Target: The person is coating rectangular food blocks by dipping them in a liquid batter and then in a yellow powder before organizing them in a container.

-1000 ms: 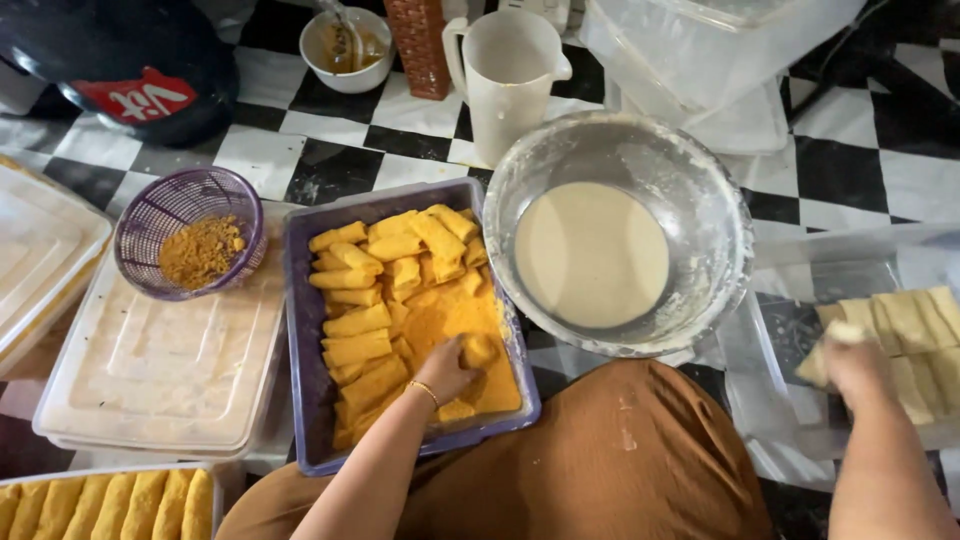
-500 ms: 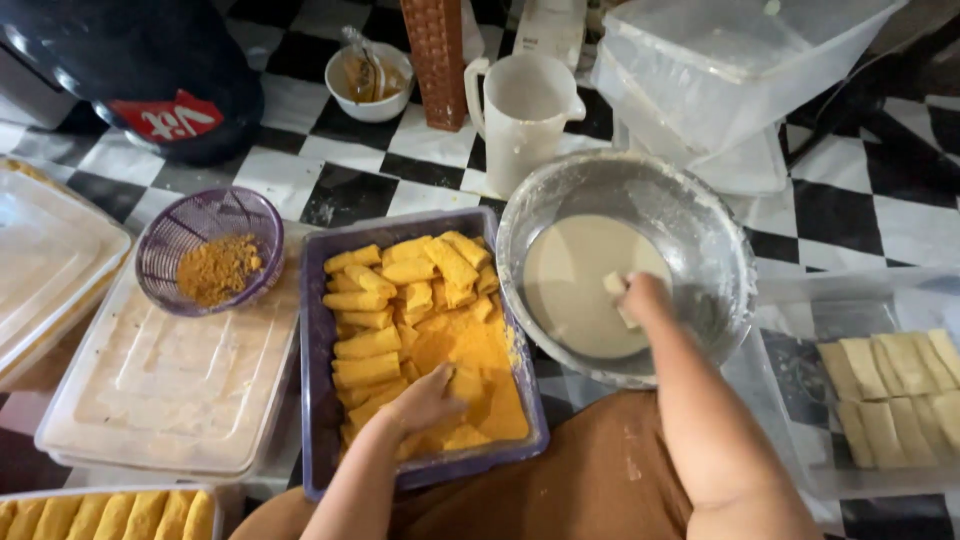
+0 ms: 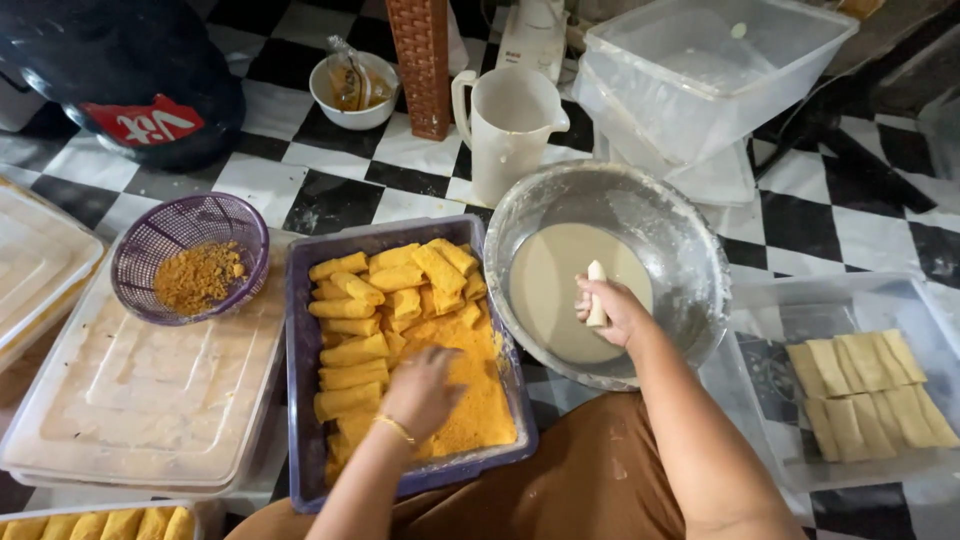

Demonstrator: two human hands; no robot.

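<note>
My right hand [image 3: 612, 310] holds a pale uncoated roll [image 3: 596, 292] over the thin beige batter in a large metal bowl [image 3: 690, 240]. My left hand [image 3: 425, 392], a gold bangle on its wrist, presses down into orange breadcrumbs inside a purple rectangular tray [image 3: 300, 330]. Several crumb-coated rolls [image 3: 350, 320] lie in rows along the tray's left and far side. A clear container [image 3: 780, 330] at the right holds several plain flat rolls [image 3: 865, 390].
A purple mesh basket [image 3: 150, 240] holds brown crumbs atop a lidded clear box [image 3: 140, 400]. Behind stand a white jug [image 3: 510, 125], a small white bowl [image 3: 352, 90], stacked clear tubs [image 3: 710, 80] and a dark round vessel [image 3: 120, 70]. More coated rolls [image 3: 100, 524] show bottom left. The floor is checkered.
My right hand went from the clear container on the right to the metal bowl and now lifts a roll upright above the batter. My left hand stays in the crumb tray.
</note>
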